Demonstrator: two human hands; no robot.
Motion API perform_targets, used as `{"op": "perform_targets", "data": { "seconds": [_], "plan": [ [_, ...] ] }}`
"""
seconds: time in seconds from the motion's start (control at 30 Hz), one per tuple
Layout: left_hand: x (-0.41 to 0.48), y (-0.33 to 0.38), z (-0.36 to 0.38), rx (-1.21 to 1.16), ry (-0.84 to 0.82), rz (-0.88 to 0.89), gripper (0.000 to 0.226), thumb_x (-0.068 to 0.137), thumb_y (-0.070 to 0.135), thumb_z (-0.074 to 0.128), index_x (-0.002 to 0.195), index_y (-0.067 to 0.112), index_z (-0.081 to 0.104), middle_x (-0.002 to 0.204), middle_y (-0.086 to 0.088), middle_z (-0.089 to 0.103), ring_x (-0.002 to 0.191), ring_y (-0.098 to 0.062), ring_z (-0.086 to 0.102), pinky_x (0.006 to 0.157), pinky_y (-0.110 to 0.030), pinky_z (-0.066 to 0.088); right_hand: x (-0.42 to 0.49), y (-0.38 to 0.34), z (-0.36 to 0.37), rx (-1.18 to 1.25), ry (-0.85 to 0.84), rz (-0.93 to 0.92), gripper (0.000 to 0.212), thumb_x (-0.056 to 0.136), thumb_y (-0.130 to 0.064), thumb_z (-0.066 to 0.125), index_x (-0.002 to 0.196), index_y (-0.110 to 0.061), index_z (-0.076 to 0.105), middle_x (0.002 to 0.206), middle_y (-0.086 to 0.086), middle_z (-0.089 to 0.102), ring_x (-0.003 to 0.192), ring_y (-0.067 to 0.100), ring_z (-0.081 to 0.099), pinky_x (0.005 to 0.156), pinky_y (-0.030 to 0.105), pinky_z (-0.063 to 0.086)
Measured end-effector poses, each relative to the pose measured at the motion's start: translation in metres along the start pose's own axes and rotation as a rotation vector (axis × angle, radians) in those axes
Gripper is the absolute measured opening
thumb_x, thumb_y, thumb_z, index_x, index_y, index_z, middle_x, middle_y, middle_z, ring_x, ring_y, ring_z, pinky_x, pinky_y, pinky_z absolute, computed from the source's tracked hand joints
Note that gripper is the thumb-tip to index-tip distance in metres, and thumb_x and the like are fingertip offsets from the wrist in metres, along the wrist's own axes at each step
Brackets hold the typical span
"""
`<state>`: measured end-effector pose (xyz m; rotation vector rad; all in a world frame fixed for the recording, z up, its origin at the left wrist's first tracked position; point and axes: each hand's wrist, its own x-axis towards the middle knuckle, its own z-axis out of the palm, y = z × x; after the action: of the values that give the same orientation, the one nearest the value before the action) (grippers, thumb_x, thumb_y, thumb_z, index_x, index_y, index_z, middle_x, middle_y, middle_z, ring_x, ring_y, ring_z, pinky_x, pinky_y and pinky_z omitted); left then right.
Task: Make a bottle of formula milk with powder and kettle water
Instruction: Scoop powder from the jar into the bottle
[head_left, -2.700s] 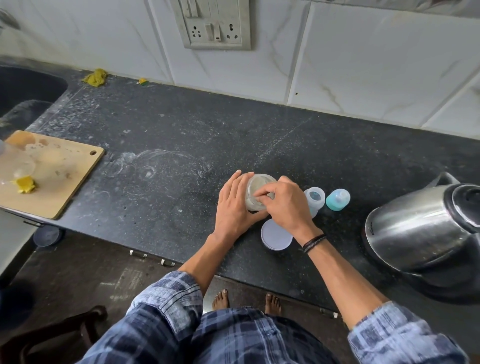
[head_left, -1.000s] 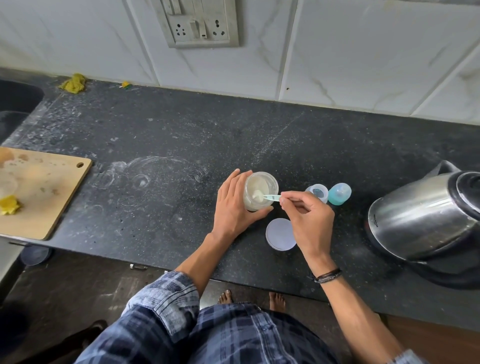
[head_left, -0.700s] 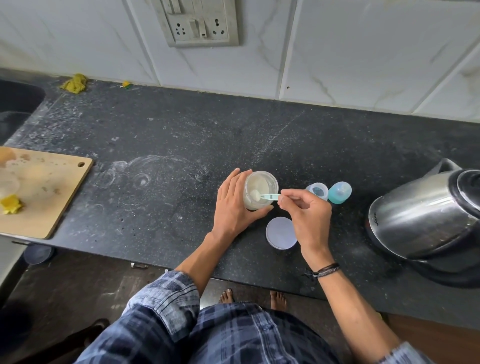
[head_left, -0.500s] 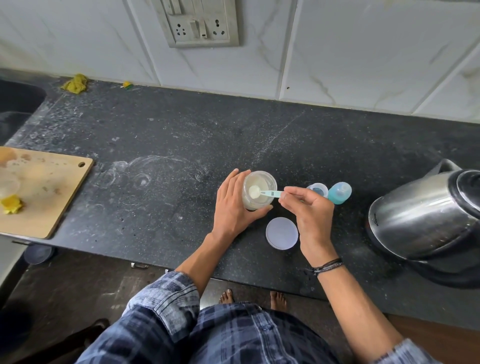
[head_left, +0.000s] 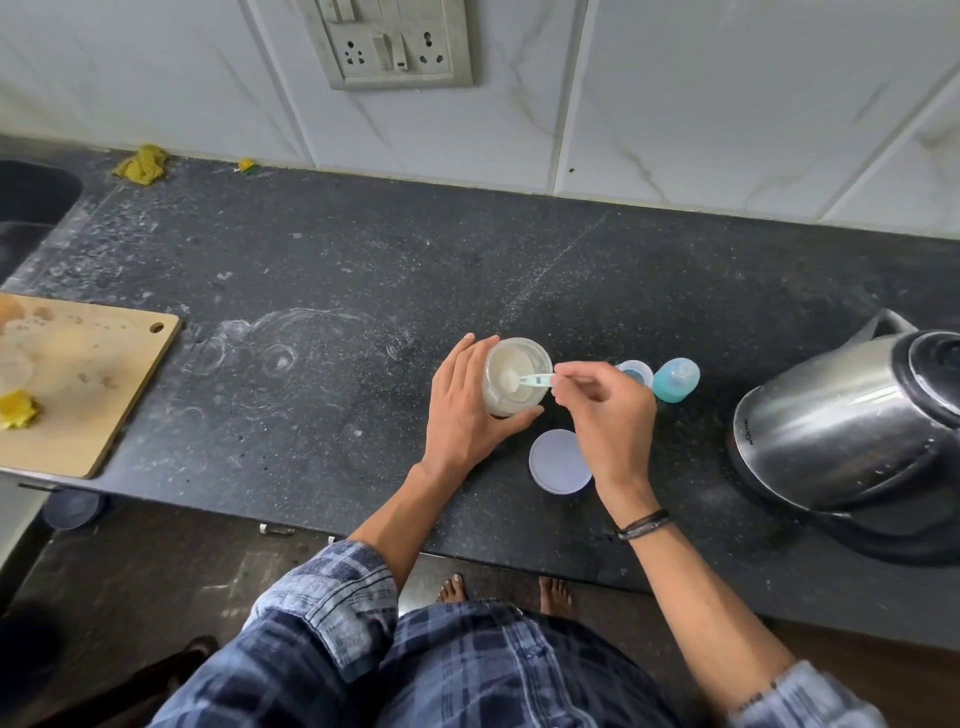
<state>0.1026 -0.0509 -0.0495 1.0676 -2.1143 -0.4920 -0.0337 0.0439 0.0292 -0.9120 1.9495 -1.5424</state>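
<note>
Jar (head_left: 511, 358), scoop (head_left: 535, 381), kettle (head_left: 831, 431): one each

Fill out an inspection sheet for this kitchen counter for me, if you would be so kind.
Surface: dark counter, dusty, with white ring marks.
Job's things: open powder jar with the scoop in its mouth; jar lid flat beside it; teal bottle part and clear part behind the right hand; steel kettle at right.
Clutter: cutting board with a yellow scrap; yellow cloth by the wall.
Hands: left hand holds the jar; right hand pinches the scoop handle.
Cables: nothing seen.
Surroundings: tiled wall, socket panel, sink at far left.
</note>
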Motion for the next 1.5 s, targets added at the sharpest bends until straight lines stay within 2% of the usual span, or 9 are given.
{"op": "perform_targets", "data": {
  "seconds": [0.17,0.33,0.53,0.63,0.67,0.73,0.83,1.23,1.5],
  "plan": [
    [-0.001,0.004,0.000,-0.002,0.010,0.028,0.088,0.078,0.061,0.073,0.140,0.002,0.053,0.142,-0.006,0.057,0.145,-0.027,0.039,0.120,-0.034,0.026,0.016,-0.009,0.016,-0.517,-0.199,-0.333,0.010,0.091,-0.009,0.077,0.097,-0.013,0.083,0.092,0.000,0.079,0.087,0.023,0.062,0.080,0.036,0.051],
    [-0.001,0.004,-0.004,0.015,-0.005,0.024,0.087,0.076,0.055,0.080,0.139,0.000,0.054,0.142,-0.008,0.057,0.145,-0.029,0.040,0.120,-0.035,0.027,0.029,-0.013,0.024,-0.686,-0.399,-0.282,0.017,0.095,-0.019,0.073,0.106,-0.026,0.083,0.101,0.006,0.064,0.087,0.025,0.066,0.081,0.039,0.055],
    [0.000,0.002,-0.001,0.011,0.015,0.014,0.087,0.074,0.054,0.082,0.138,0.001,0.054,0.141,-0.008,0.057,0.144,-0.028,0.041,0.120,-0.034,0.027,0.033,-0.017,0.018,-0.612,-0.445,-0.264,0.013,0.088,-0.020,0.082,0.096,-0.029,0.084,0.087,-0.005,0.057,0.069,0.005,0.051,0.074,0.026,0.044],
    [0.000,-0.001,0.002,0.006,0.025,0.014,0.088,0.075,0.058,0.079,0.139,0.004,0.053,0.141,-0.005,0.057,0.145,-0.026,0.040,0.120,-0.036,0.028,0.034,-0.020,0.011,-0.536,-0.431,-0.255,0.012,0.085,-0.015,0.084,0.094,-0.024,0.085,0.086,-0.001,0.068,0.071,0.011,0.061,0.076,0.027,0.050],
    [0.001,-0.002,0.002,0.005,0.026,0.015,0.088,0.075,0.058,0.080,0.140,0.005,0.052,0.141,-0.005,0.057,0.145,-0.025,0.040,0.120,-0.037,0.028,0.033,-0.020,0.009,-0.495,-0.425,-0.261,0.012,0.085,-0.012,0.084,0.092,-0.022,0.084,0.085,-0.005,0.071,0.072,0.011,0.064,0.077,0.026,0.052],
    [0.002,-0.004,0.003,0.001,0.013,0.005,0.091,0.074,0.059,0.082,0.141,0.006,0.050,0.142,-0.004,0.056,0.145,-0.025,0.038,0.120,-0.037,0.028,0.033,-0.020,0.003,-0.390,-0.414,-0.255,0.012,0.085,-0.007,0.083,0.090,-0.018,0.083,0.081,-0.019,0.071,0.075,0.004,0.068,0.076,0.017,0.052],
    [0.002,-0.005,0.002,0.000,0.001,-0.015,0.095,0.071,0.061,0.082,0.142,0.008,0.049,0.142,-0.002,0.055,0.146,-0.023,0.037,0.121,-0.031,0.024,0.034,-0.018,-0.001,-0.259,-0.392,-0.203,0.015,0.086,-0.003,0.081,0.090,-0.017,0.082,0.083,-0.020,0.074,0.077,-0.002,0.070,0.073,0.009,0.051],
    [0.005,-0.003,-0.001,0.014,-0.029,-0.040,0.098,0.069,0.061,0.084,0.143,0.007,0.049,0.144,-0.003,0.054,0.146,-0.024,0.037,0.120,-0.035,0.026,0.026,-0.008,-0.007,-0.102,-0.202,-0.186,0.008,0.085,0.000,0.082,0.089,-0.007,0.080,0.084,-0.010,0.076,0.075,0.000,0.070,0.072,0.012,0.053],
    [0.004,-0.005,0.001,0.018,-0.025,-0.040,0.098,0.070,0.063,0.082,0.144,0.009,0.047,0.145,-0.002,0.053,0.146,-0.023,0.036,0.120,-0.037,0.028,0.024,-0.011,-0.010,-0.105,-0.260,-0.258,0.008,0.086,0.003,0.079,0.084,-0.004,0.077,0.082,-0.004,0.075,0.075,0.007,0.069,0.074,0.015,0.053]
  ]
}}
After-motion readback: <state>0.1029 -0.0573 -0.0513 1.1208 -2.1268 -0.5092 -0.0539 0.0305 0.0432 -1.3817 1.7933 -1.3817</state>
